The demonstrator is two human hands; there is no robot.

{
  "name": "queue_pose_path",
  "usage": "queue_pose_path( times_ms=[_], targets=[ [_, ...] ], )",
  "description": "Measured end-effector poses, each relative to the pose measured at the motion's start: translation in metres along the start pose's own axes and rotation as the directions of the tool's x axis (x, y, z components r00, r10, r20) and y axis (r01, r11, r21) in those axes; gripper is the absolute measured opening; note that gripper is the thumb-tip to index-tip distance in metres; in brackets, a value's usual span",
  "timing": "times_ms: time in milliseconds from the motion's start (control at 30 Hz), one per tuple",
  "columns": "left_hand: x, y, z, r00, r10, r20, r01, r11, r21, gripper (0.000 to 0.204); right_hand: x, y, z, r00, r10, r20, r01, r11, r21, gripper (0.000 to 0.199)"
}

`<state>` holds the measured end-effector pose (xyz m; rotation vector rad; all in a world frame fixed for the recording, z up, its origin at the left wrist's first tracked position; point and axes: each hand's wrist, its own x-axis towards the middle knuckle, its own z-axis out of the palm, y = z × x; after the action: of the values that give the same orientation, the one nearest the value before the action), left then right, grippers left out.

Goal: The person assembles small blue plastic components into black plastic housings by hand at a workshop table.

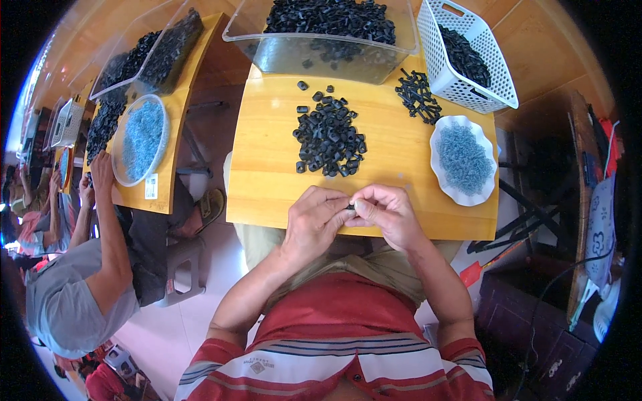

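hands (314, 218) pinching sm blk pc (350, 207), blk pile (328, 142) nearby

Tabletop (266, 150) smooth, glossy wood; black pieces (326, 137) plastic-looking; tub (284, 61) clear, shiny plastic.

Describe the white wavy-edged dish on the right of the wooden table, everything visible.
The white wavy-edged dish is oval in outline, with a scalloped rim; plastic or ceramic, can't tell. It sits open side up at the right side of the wooden table, its long side running roughly front to back. Small translucent-looking blue pieces cover most of its inside, leaving mainly the rim showing. It stands nearer the person than the white perforated basket. Neither hand touches it.
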<state>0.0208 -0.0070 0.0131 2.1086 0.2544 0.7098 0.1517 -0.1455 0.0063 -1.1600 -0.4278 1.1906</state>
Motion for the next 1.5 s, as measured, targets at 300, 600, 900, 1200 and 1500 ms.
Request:
queue_pose_path(
  times_ms=[300,600,900,1200,1500],
  targets=[
    [-0.007,0.000,0.004,0.999,0.044,-0.012,-0.044,0.999,0.009,0.020,-0.003,-0.001,0.002,1.000,-0.009,-0.007,0.010,0.995,0.101,0.014],
    [-0.007,0.003,0.010,0.996,0.071,-0.047,-0.071,0.997,0.001,0.022,-0.002,-0.006,0.003,0.999,0.026,0.038,-0.030,0.995,0.097,0.012],
    [-0.009,0.009,0.011,0.998,0.033,-0.056,-0.032,0.999,0.017,0.025,-0.008,-0.002,0.008,0.992,-0.127,0.014,0.128,0.987,-0.098,0.013],
    [-0.019,0.010,0.011,0.997,-0.059,-0.053,0.060,0.998,0.012,0.034,0.024,-0.146,-0.075,0.441,-0.883,-0.162,0.126,0.239,-0.963,0.012],
    [-0.023,0.006,0.004,0.997,-0.077,-0.019,0.079,0.992,0.096,0.030,0.039,-0.085,-0.038,0.816,-0.515,0.261,0.387,0.152,-0.909,0.021]
  ],
)
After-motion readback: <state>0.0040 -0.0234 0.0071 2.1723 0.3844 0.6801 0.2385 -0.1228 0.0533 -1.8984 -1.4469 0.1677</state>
